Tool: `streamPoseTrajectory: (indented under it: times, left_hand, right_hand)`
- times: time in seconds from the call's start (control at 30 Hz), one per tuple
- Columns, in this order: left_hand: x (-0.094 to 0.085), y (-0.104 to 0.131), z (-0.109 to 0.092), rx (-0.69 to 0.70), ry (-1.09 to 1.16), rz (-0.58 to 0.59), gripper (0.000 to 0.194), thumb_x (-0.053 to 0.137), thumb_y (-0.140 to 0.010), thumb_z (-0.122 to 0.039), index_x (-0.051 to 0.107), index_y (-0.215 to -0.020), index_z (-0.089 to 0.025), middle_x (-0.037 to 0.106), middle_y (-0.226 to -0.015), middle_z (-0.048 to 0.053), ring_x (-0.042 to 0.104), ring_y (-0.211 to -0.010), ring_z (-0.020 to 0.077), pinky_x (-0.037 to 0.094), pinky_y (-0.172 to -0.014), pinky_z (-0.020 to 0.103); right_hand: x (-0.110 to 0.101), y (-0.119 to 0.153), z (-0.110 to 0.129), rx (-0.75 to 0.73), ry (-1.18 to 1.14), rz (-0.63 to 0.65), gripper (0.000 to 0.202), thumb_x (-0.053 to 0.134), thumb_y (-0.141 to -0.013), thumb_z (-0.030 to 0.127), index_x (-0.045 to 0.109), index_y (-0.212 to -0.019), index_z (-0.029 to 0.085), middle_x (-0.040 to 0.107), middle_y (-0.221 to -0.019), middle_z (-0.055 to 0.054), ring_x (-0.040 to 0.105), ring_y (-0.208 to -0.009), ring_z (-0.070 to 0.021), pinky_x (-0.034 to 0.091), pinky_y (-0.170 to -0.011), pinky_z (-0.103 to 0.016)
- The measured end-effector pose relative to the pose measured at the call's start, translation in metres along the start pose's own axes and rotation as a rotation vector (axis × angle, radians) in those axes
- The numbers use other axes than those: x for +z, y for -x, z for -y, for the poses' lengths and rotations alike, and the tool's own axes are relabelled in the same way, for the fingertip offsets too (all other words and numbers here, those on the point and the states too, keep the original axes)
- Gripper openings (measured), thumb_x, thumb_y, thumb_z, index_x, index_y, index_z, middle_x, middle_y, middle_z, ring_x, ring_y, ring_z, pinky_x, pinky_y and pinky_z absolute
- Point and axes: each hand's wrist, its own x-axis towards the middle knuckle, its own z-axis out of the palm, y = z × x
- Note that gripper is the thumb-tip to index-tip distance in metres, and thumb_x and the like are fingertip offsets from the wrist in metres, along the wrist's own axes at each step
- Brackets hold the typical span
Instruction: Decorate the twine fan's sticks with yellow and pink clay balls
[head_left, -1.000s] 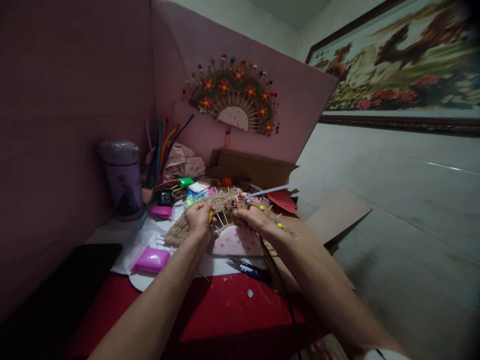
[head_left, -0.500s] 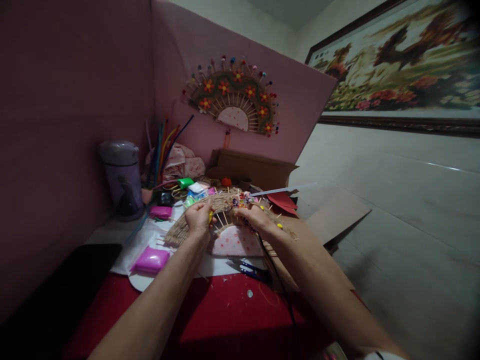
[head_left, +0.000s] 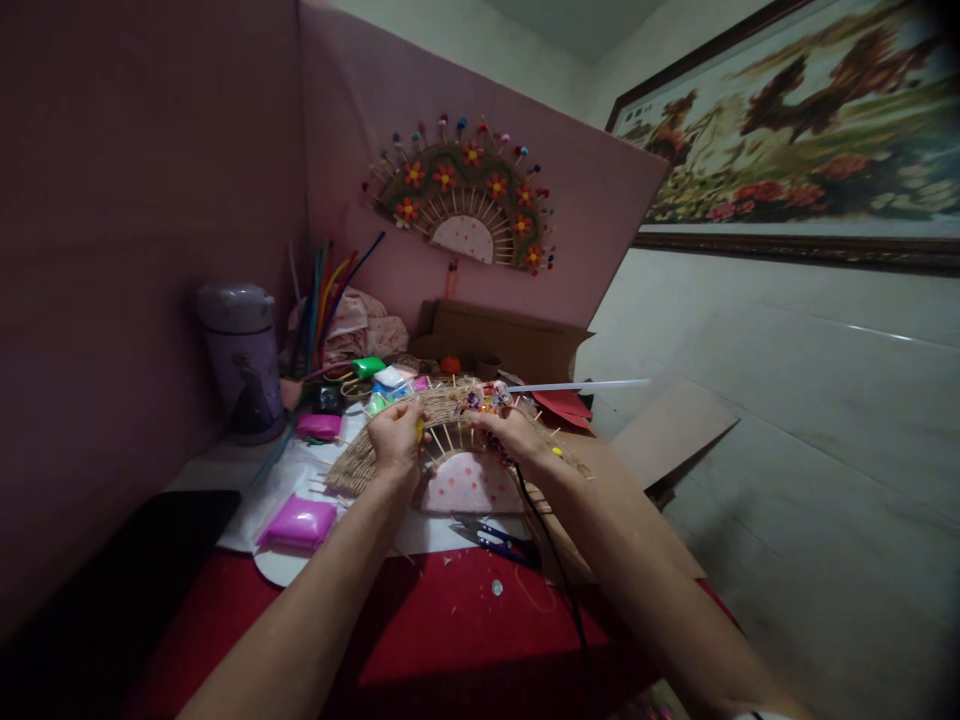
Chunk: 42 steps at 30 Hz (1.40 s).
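A fan-shaped weave of brown cord [head_left: 356, 465] on thin sticks lies over the table, with a white half-round base [head_left: 471, 484] dotted in red. My left hand [head_left: 397, 435] is closed on the upper left part of the weave, a bit of yellow beside its fingers. My right hand [head_left: 514, 432] is wrapped round a glue gun [head_left: 487, 398] with a colourful patterned body, at the fan's upper middle. From it a translucent glue stick [head_left: 577, 385] sticks out to the right, and a black cord hangs down. The gun's tip is hard to make out.
Scissors [head_left: 499, 540] lie below the fan. Pink clay packs [head_left: 300, 522] and a purple flask [head_left: 244, 365] stand left. Pipe cleaners [head_left: 330, 300] rise behind. Cardboard [head_left: 667, 430] lies right. A finished fan [head_left: 472, 180] hangs on the pink board [head_left: 592, 190].
The glue stick has swung slightly, its far end now lower and further right. My right hand has tilted a little with the glue gun. My left hand keeps its hold.
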Motion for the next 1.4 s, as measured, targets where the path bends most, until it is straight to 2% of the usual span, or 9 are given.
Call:
streamPoseTrajectory:
  times: [0.2,0.37,0.53,0.7,0.8,0.97,1.17,1.3,1.4]
  left_hand:
    - [0.001,0.0,-0.001,0.002,0.016,-0.005,0.037,0.073,-0.055,-0.045,0.057,-0.059,-0.012,0.057,-0.055,0.0,0.043,-0.033,0.007,0.022,-0.031,0.019]
    - [0.001,-0.001,-0.001,-0.005,0.005,-0.008,0.029,0.07,-0.056,-0.038,0.058,-0.063,-0.012,0.058,-0.057,0.0,0.044,-0.034,0.0077,0.023,-0.031,0.02]
    - [0.002,0.0,-0.001,-0.006,-0.011,-0.038,0.026,0.069,-0.056,-0.033,0.061,-0.069,-0.012,0.059,-0.058,-0.001,0.045,-0.035,0.0075,0.024,-0.033,0.019]
    - [0.003,0.001,-0.001,0.004,-0.021,-0.022,0.024,0.068,-0.054,-0.03,0.061,-0.069,-0.012,0.058,-0.057,-0.001,0.045,-0.035,0.0066,0.025,-0.033,0.018]
    - [0.003,0.001,-0.001,0.014,-0.025,-0.033,0.022,0.067,-0.053,-0.028,0.06,-0.068,-0.013,0.058,-0.057,-0.001,0.045,-0.035,0.0072,0.024,-0.033,0.019]
    - [0.004,-0.001,-0.001,0.012,-0.027,-0.072,0.016,0.064,-0.055,-0.025,0.059,-0.065,-0.013,0.057,-0.057,-0.001,0.045,-0.034,0.0078,0.023,-0.033,0.019]
    - [0.004,0.002,-0.004,-0.002,-0.043,-0.064,0.013,0.064,-0.057,-0.022,0.058,-0.065,-0.014,0.057,-0.056,-0.002,0.044,-0.036,0.0074,0.023,-0.034,0.019]
    - [0.004,0.003,-0.004,-0.001,-0.033,-0.04,0.02,0.068,-0.055,-0.026,0.061,-0.069,-0.014,0.059,-0.058,-0.001,0.044,-0.038,0.0071,0.024,-0.035,0.019]
    - [0.003,0.001,-0.002,0.07,-0.024,-0.008,0.027,0.071,-0.052,-0.026,0.062,-0.074,-0.013,0.061,-0.061,0.0,0.046,-0.041,0.0074,0.029,-0.038,0.019]
  right_hand:
    - [-0.025,0.002,-0.004,-0.081,-0.124,-0.079,0.032,0.059,-0.071,0.049,0.054,-0.075,0.017,0.051,-0.051,0.004,0.039,-0.035,-0.007,0.028,-0.033,-0.021]
    - [-0.08,0.005,-0.021,-0.164,-0.08,-0.276,0.036,0.062,-0.07,0.052,0.049,-0.067,0.019,0.048,-0.052,0.005,0.037,-0.035,-0.0063,0.028,-0.033,-0.021]
    - [-0.145,0.025,-0.054,-0.106,0.203,-0.204,0.026,0.063,-0.07,0.044,0.051,-0.067,0.021,0.049,-0.055,0.003,0.045,-0.047,-0.0104,0.037,-0.042,-0.022]
    - [-0.182,0.041,-0.084,-0.095,0.402,-0.158,0.028,0.066,-0.06,0.03,0.062,-0.086,0.018,0.063,-0.075,-0.001,0.058,-0.07,-0.0171,0.047,-0.063,-0.026]
    - [-0.197,0.041,-0.097,-0.07,0.491,-0.119,0.036,0.062,-0.058,0.023,0.065,-0.093,0.015,0.068,-0.086,-0.004,0.061,-0.081,-0.0209,0.048,-0.071,-0.028]
    - [-0.218,0.034,-0.114,0.033,0.587,-0.149,0.047,0.055,-0.052,0.014,0.067,-0.097,0.013,0.07,-0.086,-0.005,0.063,-0.08,-0.0219,0.048,-0.071,-0.027]
    - [-0.223,0.029,-0.13,0.088,0.572,-0.165,0.051,0.055,-0.05,0.007,0.07,-0.098,0.015,0.072,-0.092,-0.005,0.065,-0.087,-0.024,0.049,-0.075,-0.028]
    - [-0.227,0.029,-0.13,0.071,0.595,-0.157,0.052,0.059,-0.053,0.008,0.069,-0.105,0.013,0.072,-0.099,-0.008,0.065,-0.088,-0.024,0.049,-0.077,-0.029]
    - [-0.227,0.029,-0.115,0.116,0.766,-0.152,0.046,0.064,-0.058,0.013,0.07,-0.103,0.015,0.072,-0.095,-0.01,0.066,-0.083,-0.0245,0.049,-0.073,-0.03]
